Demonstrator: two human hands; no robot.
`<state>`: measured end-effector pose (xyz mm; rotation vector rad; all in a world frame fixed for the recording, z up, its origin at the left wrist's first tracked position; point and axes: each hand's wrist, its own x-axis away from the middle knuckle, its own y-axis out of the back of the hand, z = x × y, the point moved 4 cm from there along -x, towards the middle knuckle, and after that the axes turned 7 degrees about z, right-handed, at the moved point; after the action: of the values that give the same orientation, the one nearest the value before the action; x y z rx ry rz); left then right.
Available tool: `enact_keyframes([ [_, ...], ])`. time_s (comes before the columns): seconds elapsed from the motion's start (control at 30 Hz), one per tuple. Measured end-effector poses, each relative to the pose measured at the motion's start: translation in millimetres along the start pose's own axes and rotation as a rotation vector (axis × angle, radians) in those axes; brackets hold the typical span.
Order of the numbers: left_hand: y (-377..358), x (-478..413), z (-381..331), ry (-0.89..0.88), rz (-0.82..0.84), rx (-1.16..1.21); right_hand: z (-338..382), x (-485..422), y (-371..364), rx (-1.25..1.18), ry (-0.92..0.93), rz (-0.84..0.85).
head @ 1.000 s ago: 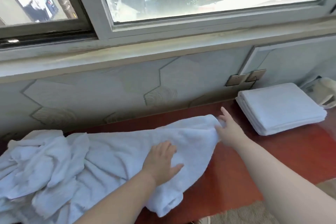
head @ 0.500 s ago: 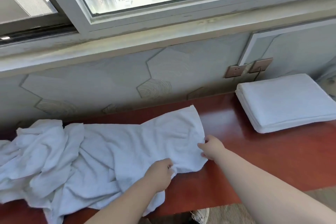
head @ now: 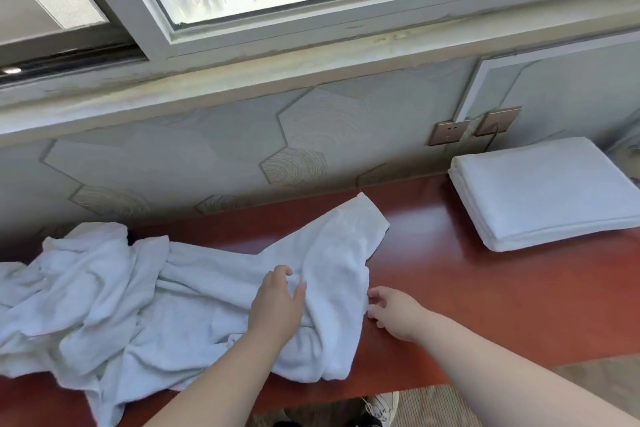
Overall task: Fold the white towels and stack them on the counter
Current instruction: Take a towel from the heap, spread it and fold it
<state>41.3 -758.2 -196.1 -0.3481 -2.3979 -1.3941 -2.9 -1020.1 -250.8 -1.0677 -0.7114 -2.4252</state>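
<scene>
Stage: early in folding one towel (head: pixel 329 253), by my reading; it lies half spread and is not yet squared.
Place: the towel is on the worktop (head: pixel 485 288), one corner pointing toward the wall. Its near edge droops over the front lip and its left part runs into the heap (head: pixel 86 288).
Anchor: the left hand (head: pixel 277 305) rests on the cloth near its middle, grip spread and relaxed, pinching nothing. I take it as a weight to keep the cloth from sliding while the other side is worked.
Reach: the right hand (head: pixel 391 314) sits at the towel's right hem with a loosely spread grip. Its fingertips touch the edge or stop just short of it, and I see nothing pinched. I judge it is placed there to catch the hem and draw it straight.
Waiting: the heap is crumpled white towels at the left, unfolded, near enough for the next pick.
Done: the stack (head: pixel 540 191) of folded towels sits squared at the right by the wall. It is well apart from the working patch, which leaves room to fold.
Need: a straight hem and flat cloth before any fold, or the result will not match the stack.
</scene>
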Motion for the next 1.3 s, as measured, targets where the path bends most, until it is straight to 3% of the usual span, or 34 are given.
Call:
enact_keyframes([
  [0.1,-22.1,18.8,-2.8,-0.218,0.094,-0.287,19.3,-5.0,-2.2,0.081,0.024,-0.151],
  [0.27,-50.3,33.3,-5.6,-0.291,0.284,-0.623,42.6,-14.4,-12.8,-0.024,0.055,-0.058],
  [0.37,-46.8,27.0,-9.7,-0.263,0.282,-0.384,38.8,-1.4,-4.4,-0.182,0.097,-0.129],
  [0.43,-45.2,23.1,-21.5,-0.283,0.337,-0.138,21.2,14.4,5.9,-0.438,0.102,-0.175],
  [0.5,-47.9,22.6,-41.7,-0.314,0.427,0.017,-1.3,36.3,22.1,-0.531,0.081,-0.300],
  [0.63,-66.6,28.2,-81.3,-0.369,0.570,0.090,-43.5,78.8,46.8,-0.319,-0.029,-0.681],
  [0.7,-76.8,29.3,-88.9,-0.361,0.654,0.040,-52.2,88.8,46.1,-0.128,-0.159,-0.703],
  [0.77,-84.1,28.8,-87.8,-0.351,0.732,-0.060,-49.8,90.3,46.2,0.224,-0.225,-0.730],
  [0.87,-83.4,26.5,-77.9,-0.274,0.779,-0.085,-22.5,79.6,46.1,0.450,-0.059,-0.819],
  [0.93,-76.0,24.9,-66.3,-0.193,0.740,-0.026,0.4,58.1,42.3,0.439,0.051,-0.756],
  [1.0,-63.8,23.2,-50.4,-0.147,0.644,-0.044,21.5,28.5,39.7,0.390,0.049,-0.639],
  [1.1,-44.4,21.0,-22.1,-0.124,0.501,-0.226,43.4,-11.3,50.6,0.198,-0.096,-0.521],
  [1.17,-35.4,20.3,-3.1,-0.122,0.421,-0.375,47.1,-30.9,56.8,0.247,-0.195,-0.431],
  [1.3,-40.4,24.8,24.4,-0.157,0.447,-0.714,37.2,-37.3,52.3,0.389,-0.058,-0.174],
])
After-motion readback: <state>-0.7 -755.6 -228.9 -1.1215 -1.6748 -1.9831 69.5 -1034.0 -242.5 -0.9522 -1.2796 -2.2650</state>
